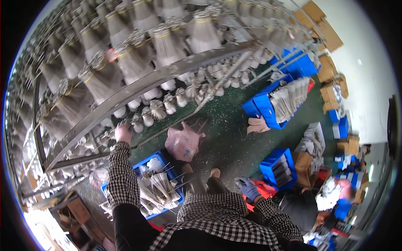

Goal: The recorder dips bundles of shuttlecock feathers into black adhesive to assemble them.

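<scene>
My left hand (123, 132), in a pale pink glove, reaches out to the lower part of a metal rack (146, 79). Its fingers are stretched out beside a small white-grey bundle (136, 124) in the lower row; whether they touch it I cannot make out. Above hang large bundles of thin grey strands (167, 48), tied with yellow bands. My right hand (248, 189), in a grey-blue glove, is held low near my right side, fingers loosely apart, with nothing visible in it. A red container (264, 190) is just beyond it.
A blue crate (157, 158) with grey bundles stands by my left leg. A pink bag (184, 142) lies on the green floor ahead. Blue crates (257, 102) with more bundles and a pink glove (257, 124) are at right. Another person (299, 207) sits close on my right.
</scene>
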Demonstrator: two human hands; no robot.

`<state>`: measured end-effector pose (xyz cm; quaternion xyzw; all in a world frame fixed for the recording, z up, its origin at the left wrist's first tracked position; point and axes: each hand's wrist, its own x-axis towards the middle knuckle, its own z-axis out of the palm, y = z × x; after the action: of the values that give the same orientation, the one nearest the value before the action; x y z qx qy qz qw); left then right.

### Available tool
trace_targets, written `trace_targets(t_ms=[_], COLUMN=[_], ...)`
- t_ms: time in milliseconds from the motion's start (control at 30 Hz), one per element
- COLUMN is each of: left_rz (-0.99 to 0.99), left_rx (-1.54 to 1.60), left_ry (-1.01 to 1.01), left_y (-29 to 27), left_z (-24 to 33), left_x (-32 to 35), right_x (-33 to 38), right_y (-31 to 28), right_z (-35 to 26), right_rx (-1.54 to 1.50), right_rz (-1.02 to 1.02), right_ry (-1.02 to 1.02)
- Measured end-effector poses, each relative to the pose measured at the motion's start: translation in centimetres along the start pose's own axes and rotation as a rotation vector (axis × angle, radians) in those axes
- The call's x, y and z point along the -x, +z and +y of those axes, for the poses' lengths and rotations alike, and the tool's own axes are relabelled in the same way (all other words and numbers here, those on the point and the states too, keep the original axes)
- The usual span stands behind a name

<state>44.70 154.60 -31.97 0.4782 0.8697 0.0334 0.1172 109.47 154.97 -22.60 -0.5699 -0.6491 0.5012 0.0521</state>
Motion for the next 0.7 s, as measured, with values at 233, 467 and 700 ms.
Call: trace_targets(t_ms=[233,467,700], left_rz=[-0.078,0.181,0.252], left_rx=[-0.151,0.081,0.376], left_ry=[-0.217,0.156,0.317], left_y=[2.0,4.4,7.9], left_z=[-3.4,4.4,12.4], left_x=[3.3,14.9,29.6], right_x=[0.7,3.9,9.9], right_y=[1.6,1.5,0.9], right_z=[7.0,7.5,9.6], right_rx=[0.380,0.121,0.099], right_rz=[0.050,0.053,0.087], right_ry=[-0.415,-0.032,0.062])
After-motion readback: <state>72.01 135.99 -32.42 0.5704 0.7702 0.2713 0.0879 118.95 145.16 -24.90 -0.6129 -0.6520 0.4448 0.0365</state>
